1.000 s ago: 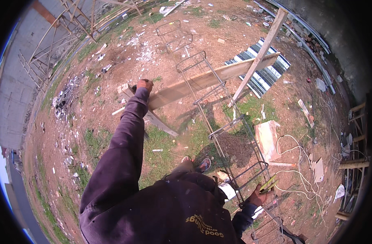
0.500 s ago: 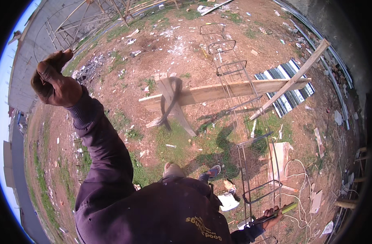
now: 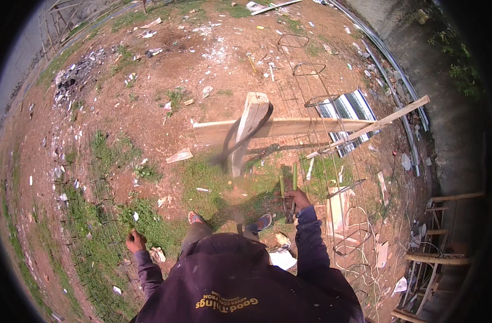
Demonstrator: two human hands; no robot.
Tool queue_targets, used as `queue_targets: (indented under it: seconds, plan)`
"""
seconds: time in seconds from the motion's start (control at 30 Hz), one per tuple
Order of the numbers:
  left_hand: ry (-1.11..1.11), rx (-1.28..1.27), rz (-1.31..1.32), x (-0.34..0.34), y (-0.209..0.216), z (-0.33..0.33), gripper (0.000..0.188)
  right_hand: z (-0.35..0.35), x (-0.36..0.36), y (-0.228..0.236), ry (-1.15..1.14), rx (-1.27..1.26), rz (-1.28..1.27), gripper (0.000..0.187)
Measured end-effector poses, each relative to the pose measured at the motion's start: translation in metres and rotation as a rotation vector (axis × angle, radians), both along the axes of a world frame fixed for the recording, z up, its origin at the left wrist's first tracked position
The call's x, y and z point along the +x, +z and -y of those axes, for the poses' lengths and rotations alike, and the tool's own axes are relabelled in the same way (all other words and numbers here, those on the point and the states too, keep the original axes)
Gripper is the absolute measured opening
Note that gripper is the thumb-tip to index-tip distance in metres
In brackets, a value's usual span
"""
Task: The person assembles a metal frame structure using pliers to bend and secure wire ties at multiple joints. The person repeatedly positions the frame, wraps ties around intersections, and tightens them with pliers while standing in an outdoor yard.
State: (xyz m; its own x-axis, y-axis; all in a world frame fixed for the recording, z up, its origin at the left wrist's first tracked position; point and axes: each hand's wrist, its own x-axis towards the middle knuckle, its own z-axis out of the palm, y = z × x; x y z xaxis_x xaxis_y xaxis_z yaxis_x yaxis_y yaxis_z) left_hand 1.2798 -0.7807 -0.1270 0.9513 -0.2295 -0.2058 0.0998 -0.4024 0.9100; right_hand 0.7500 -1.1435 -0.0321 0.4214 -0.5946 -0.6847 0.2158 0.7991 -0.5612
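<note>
Down by the right hip, the right hand [image 3: 296,200] is closed around a pair of green-handled pliers [image 3: 288,192], handles pointing up and away, the dark head tucked under the fist; the grip looks firm, fingers wrapped fully round, probably so the tool stays ready while the arm hangs at ease. Just beyond it stands the rebar cage [image 3: 332,161], a long run of thin rods and square ties stretching away from the person, resting across a wooden trestle [image 3: 278,128]; that height likely keeps the steel off the dirt and within reach of the tool. A slim timber batten [image 3: 375,126] leans across the far end of the trestle, touching it, and behind it a sheet of corrugated metal [image 3: 348,107] lies flat on the ground. Over on the other side, the left hand [image 3: 134,240] hangs low and well apart from the cage, fingers curled loosely; whether it holds anything I cannot tell, it is too small. Between the arms, two sandalled feet [image 3: 262,220] are planted on a patch of grass [image 3: 213,177]. Loose loops of wire [image 3: 359,237] lie on the ground near the right arm, and wooden frames [image 3: 445,226] stand at the right edge.
</note>
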Motion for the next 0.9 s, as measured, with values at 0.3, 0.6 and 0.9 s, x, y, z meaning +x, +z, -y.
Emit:
queue_targets:
  seconds: [0.3, 0.6, 0.9]
  plan:
    - [0.15, -0.024, -0.139, 0.067, -0.015, -0.092, 0.038, 0.237, 0.047, 0.024, 0.535, -0.054, -1.067, 0.023]
    - [-0.176, -0.128, -0.105, 0.113, 0.067, 0.112, 0.038, 0.337, 0.088, 0.015, 0.695, -0.127, -1.315, 0.02]
    - [-0.646, -0.045, -0.14, 0.183, 0.138, 0.374, 0.023, 0.254, 0.268, 0.189, 0.033, -0.994, -0.701, 0.035]
